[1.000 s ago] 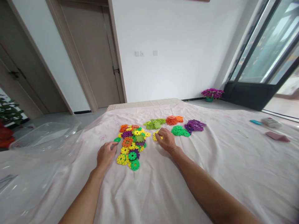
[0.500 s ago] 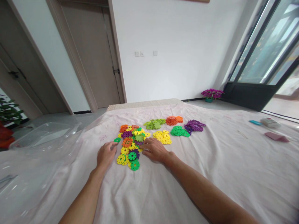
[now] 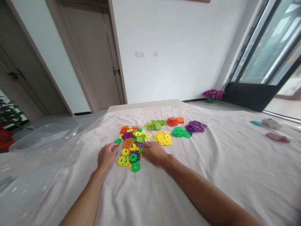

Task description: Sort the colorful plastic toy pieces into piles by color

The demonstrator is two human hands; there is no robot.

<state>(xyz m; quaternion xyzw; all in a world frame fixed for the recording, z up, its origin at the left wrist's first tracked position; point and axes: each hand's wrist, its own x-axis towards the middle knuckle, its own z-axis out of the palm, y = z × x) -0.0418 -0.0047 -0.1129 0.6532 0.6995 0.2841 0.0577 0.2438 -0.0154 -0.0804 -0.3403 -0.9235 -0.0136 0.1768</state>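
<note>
A mixed pile of flat plastic interlocking pieces, with a square orange piece [image 3: 128,143] and a round notched yellow piece [image 3: 121,160] in it, lies between my hands. My left hand [image 3: 107,155] rests on the cloth left of the pile, fingers extended and apart, their tips by a green disc [image 3: 118,141]. At the pile's right edge is my right hand [image 3: 154,153], fingers bent down and drawn together; whatever is under the fingertips is hidden. Beyond it lie sorted heaps: yellow pieces [image 3: 163,138], green pieces [image 3: 180,132], purple pieces [image 3: 196,126], light green pieces [image 3: 155,125] and orange-red pieces [image 3: 172,121].
A pale, wrinkled cloth [image 3: 223,163] covers the surface. Clear plastic containers [image 3: 44,138] stand at left. On the right lie a blue item [image 3: 256,123], a whitish packet [image 3: 271,123] and a pink folded item [image 3: 277,137]. Behind are doors and a flower pot [image 3: 210,100].
My right hand has drawn back slightly from the mixed pile, down and to the right, its fingers now closer together. My left hand and the heaps stay put.
</note>
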